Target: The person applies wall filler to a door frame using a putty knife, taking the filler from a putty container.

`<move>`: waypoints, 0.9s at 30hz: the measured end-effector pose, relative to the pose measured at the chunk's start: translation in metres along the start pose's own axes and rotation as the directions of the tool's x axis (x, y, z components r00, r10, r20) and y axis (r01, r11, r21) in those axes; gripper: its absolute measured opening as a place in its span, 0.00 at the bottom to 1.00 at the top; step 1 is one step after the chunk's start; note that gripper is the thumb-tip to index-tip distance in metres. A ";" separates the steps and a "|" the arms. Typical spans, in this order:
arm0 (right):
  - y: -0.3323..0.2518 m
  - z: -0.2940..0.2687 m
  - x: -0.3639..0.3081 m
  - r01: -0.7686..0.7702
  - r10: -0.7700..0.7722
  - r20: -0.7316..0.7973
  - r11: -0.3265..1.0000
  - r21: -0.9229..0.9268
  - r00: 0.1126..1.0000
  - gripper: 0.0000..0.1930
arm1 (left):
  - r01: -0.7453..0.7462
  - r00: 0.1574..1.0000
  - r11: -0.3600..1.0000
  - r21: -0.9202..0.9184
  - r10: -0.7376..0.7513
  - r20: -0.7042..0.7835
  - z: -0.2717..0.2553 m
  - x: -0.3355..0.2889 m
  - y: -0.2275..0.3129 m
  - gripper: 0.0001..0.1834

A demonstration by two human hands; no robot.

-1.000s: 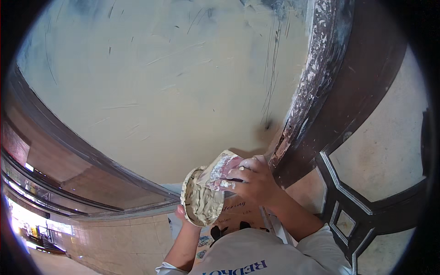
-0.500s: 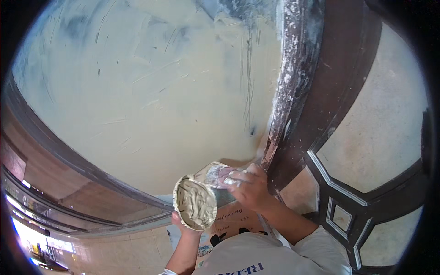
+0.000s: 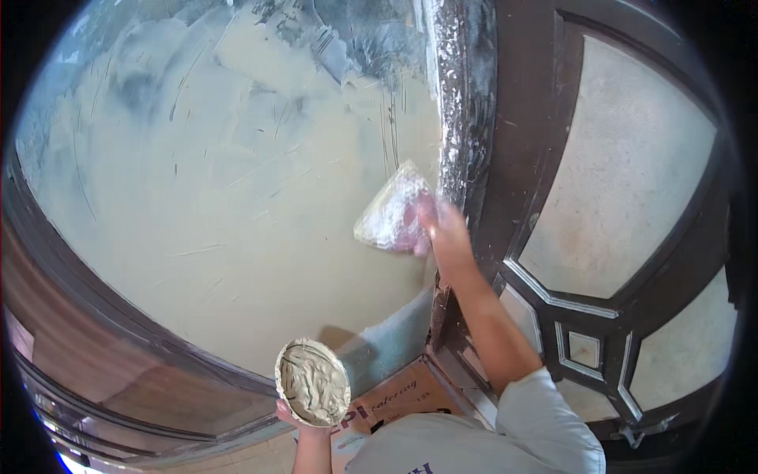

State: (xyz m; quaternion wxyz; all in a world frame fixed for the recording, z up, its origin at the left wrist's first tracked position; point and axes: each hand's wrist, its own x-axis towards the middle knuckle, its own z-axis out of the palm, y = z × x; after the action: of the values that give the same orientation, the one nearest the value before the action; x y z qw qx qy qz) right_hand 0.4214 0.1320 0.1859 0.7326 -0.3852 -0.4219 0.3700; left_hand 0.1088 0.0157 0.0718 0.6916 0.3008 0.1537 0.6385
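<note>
From where I'm standing, the wall (image 3: 237, 213) takes up most of the view: creamy putty over most of it, patchy blue-grey up top, plus a bluish strip (image 3: 395, 324) low on the right that looks uncoated. Dark panelled door (image 3: 643, 174) off to the right, with a chipped, white-flecked post (image 3: 452, 103) between it and the wall. Bit of printed cardboard (image 3: 407, 391) down by the foot of the wall.

Then the tub (image 3: 279, 383), low in front of the person, a good load of ridged putty (image 3: 316, 385) in it. The left hand (image 3: 310, 434) has it from below, fingers curled round the side, so that grip's closed on it as far as I can see.

Now the new bit: half a second ago the scraper (image 3: 396, 212) was right at the tub's rim. Now it's well away from it, up by the wall's right edge, near the post. Right hand (image 3: 446, 225) is wrapped round its pinkish end, kinda blurry. I'd say that means loading's done and it's spreading time, but can't tell if the blade's actually touching.
</note>
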 end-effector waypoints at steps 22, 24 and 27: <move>0.044 -0.001 0.021 -0.233 0.222 -0.096 0.963 -0.135 0.970 0.18 | 0.058 0.987 0.998 0.026 -0.061 0.145 -0.043 0.003 0.025 0.53; 0.077 -0.022 0.001 -0.212 0.198 -0.135 0.972 -0.097 0.971 0.17 | 0.089 0.987 0.996 0.009 -0.089 0.136 -0.044 0.004 0.021 0.53; 0.039 -0.005 0.012 -0.121 0.108 -0.109 0.986 -0.113 0.988 0.16 | 0.116 0.987 0.993 -0.002 -0.115 0.108 -0.052 0.003 0.011 0.54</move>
State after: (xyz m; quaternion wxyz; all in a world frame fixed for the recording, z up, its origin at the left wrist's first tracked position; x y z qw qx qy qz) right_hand 0.4220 0.1579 0.1543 0.7065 -0.4705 -0.3822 0.3653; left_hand 0.0688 0.0301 0.0388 0.7359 0.3224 0.1308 0.5809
